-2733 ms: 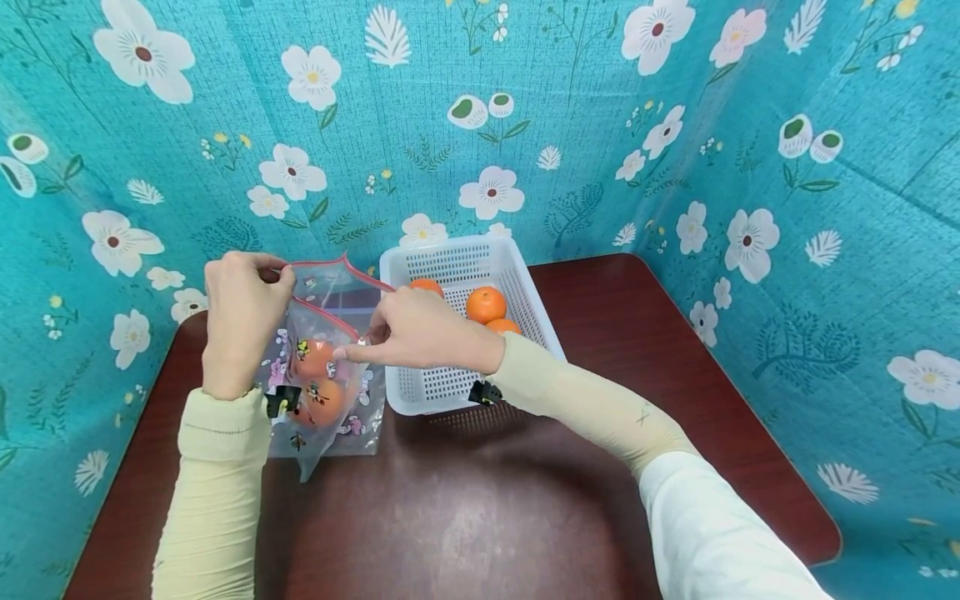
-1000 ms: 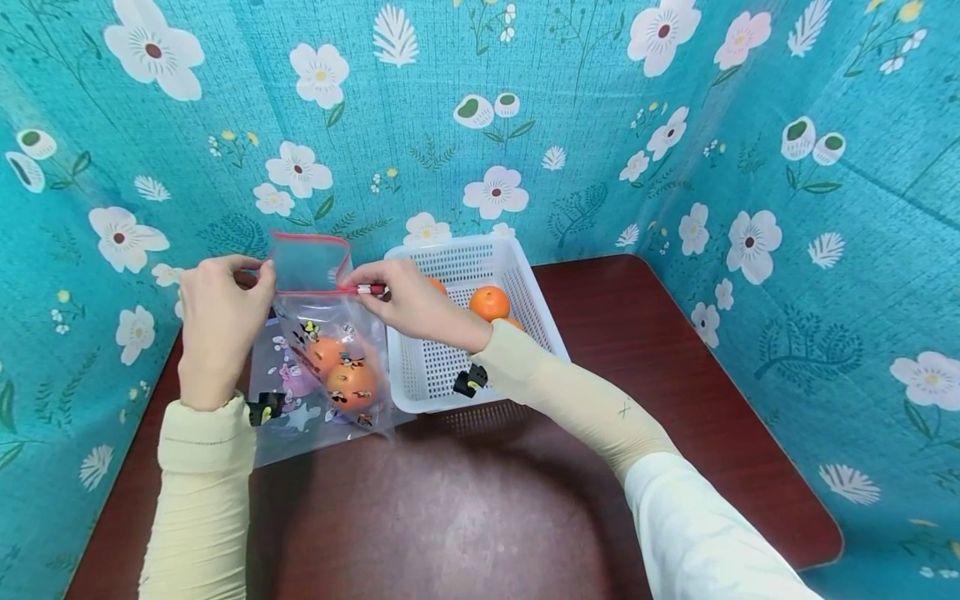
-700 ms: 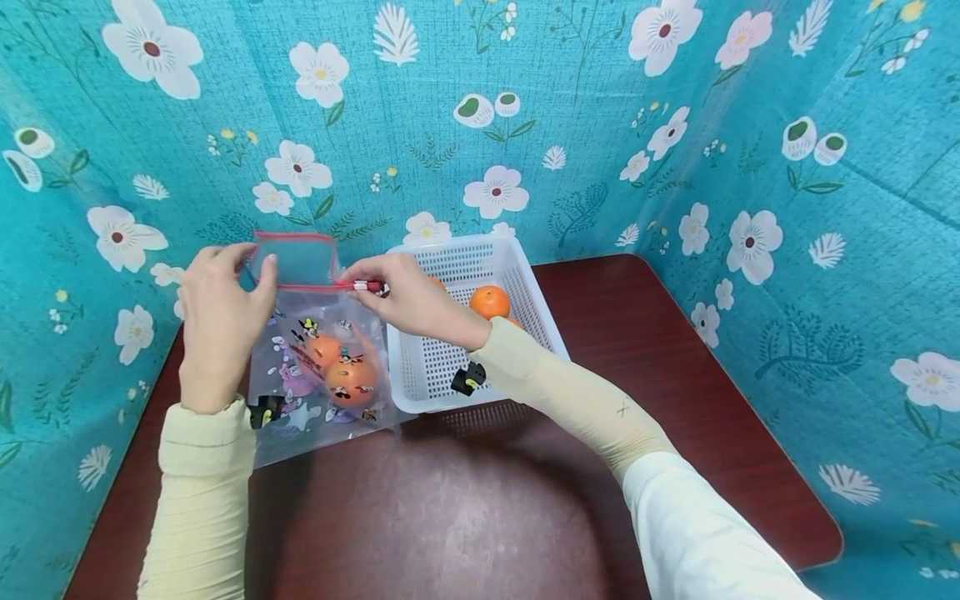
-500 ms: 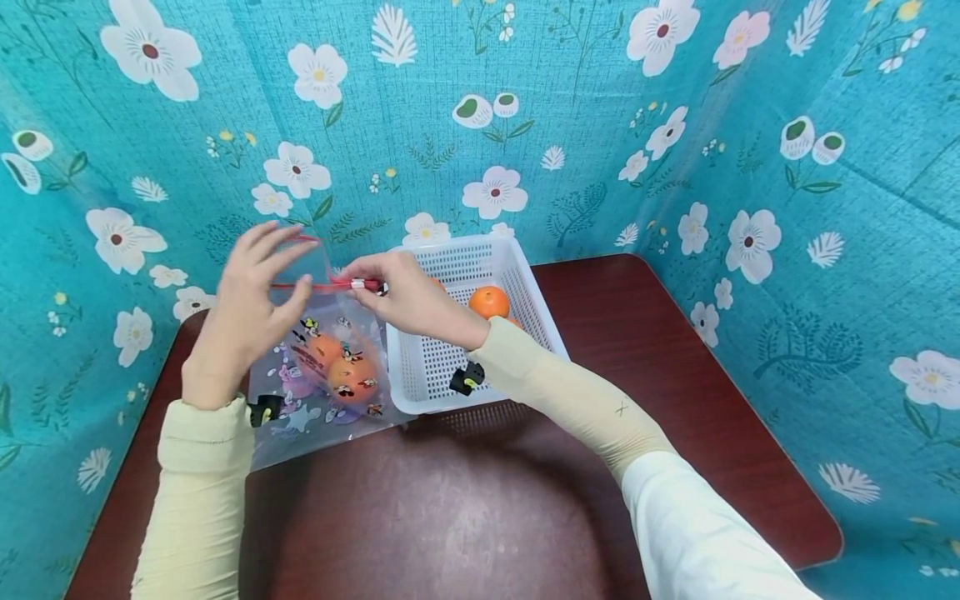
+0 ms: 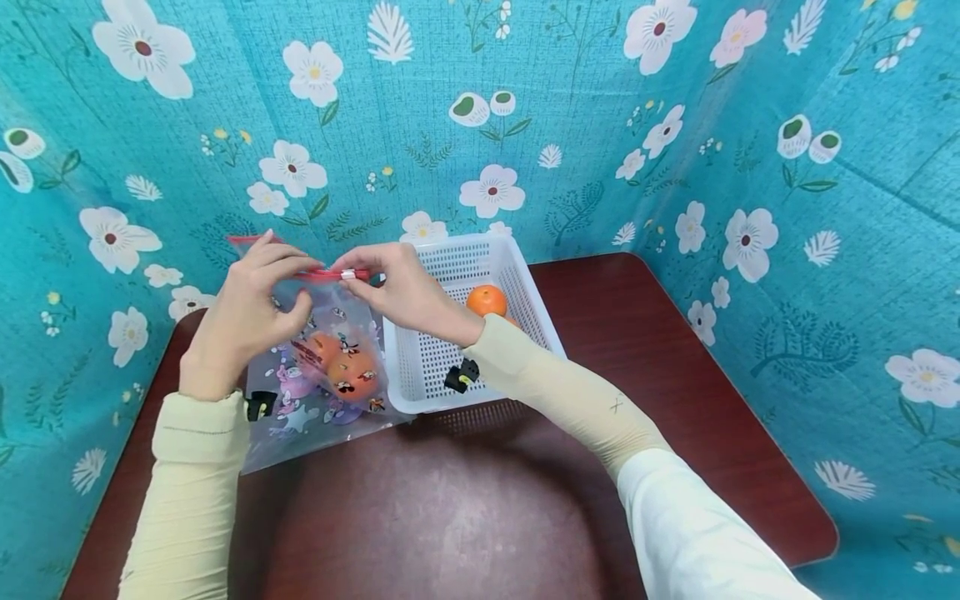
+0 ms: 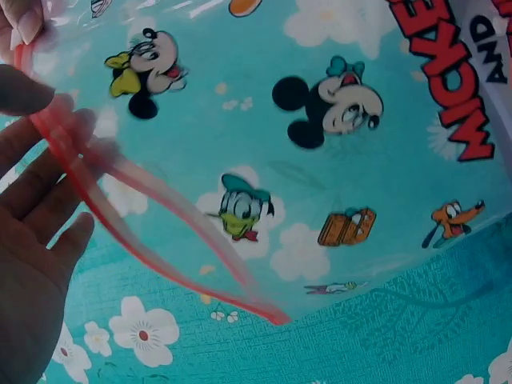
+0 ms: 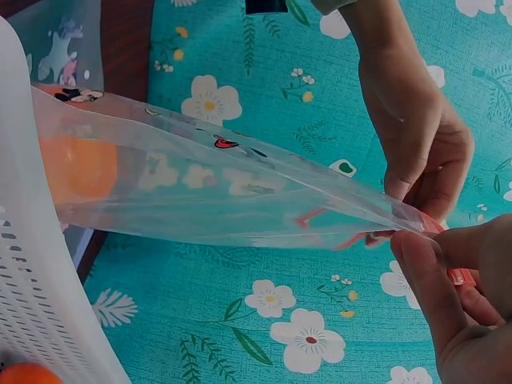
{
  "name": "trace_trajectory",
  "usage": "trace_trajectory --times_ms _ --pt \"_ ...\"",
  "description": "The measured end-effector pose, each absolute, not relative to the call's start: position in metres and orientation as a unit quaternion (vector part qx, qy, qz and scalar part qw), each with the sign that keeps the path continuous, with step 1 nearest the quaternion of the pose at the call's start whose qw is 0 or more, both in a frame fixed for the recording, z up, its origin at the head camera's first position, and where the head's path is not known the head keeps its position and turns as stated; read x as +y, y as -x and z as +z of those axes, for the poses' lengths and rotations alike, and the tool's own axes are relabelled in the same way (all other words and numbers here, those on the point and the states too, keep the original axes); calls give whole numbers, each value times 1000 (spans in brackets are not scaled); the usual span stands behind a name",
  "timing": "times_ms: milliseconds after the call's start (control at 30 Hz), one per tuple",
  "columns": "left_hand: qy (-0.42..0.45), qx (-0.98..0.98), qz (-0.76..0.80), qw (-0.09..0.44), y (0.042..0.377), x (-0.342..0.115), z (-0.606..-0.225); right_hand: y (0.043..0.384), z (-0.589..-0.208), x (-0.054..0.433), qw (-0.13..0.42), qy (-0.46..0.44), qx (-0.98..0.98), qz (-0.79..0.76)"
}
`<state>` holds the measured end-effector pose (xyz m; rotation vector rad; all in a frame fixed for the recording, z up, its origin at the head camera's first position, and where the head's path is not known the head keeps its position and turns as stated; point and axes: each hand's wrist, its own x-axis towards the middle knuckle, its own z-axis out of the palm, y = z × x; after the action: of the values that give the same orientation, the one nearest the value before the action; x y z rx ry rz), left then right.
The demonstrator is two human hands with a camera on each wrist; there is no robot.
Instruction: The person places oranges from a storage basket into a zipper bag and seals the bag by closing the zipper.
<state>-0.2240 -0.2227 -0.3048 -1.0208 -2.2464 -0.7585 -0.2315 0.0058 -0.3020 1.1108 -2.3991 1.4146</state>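
A clear zip bag [image 5: 341, 317] printed with cartoon characters and edged in red holds two oranges [image 5: 354, 375]. Its bottom is down on the table and its mouth is raised. My right hand [image 5: 405, 287] pinches the right end of the red zip strip [image 7: 462, 277] beside a white slider piece [image 5: 348, 274]. My left hand [image 5: 251, 308] is at the strip's left part, fingers touching it and thumb apart in the head view. Through the film, fingertips [image 6: 76, 124] show behind the strip in the left wrist view. The strip still gapes toward its left end.
A white perforated basket [image 5: 551, 333] stands right of the bag, with oranges [image 5: 487, 300] inside, partly hidden by my right arm. Another clear printed bag [image 5: 296, 425] lies flat beneath the filled one. Flowered teal cloth [image 5: 420, 125] stands behind the dark red table [image 5: 600, 292].
My left hand let go of the strip's left side, opened, and moved right along it toward my right hand. My right hand keeps its pinch and has shifted slightly up and left.
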Motion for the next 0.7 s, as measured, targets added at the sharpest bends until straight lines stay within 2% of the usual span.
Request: trace_trajectory --times_ms 367,700 --pt "319 -882 -235 254 226 -240 -305 235 -300 6 86 -377 -781 490" --pt "289 -883 -218 300 222 -256 -303 243 -294 7 110 -392 -760 506"
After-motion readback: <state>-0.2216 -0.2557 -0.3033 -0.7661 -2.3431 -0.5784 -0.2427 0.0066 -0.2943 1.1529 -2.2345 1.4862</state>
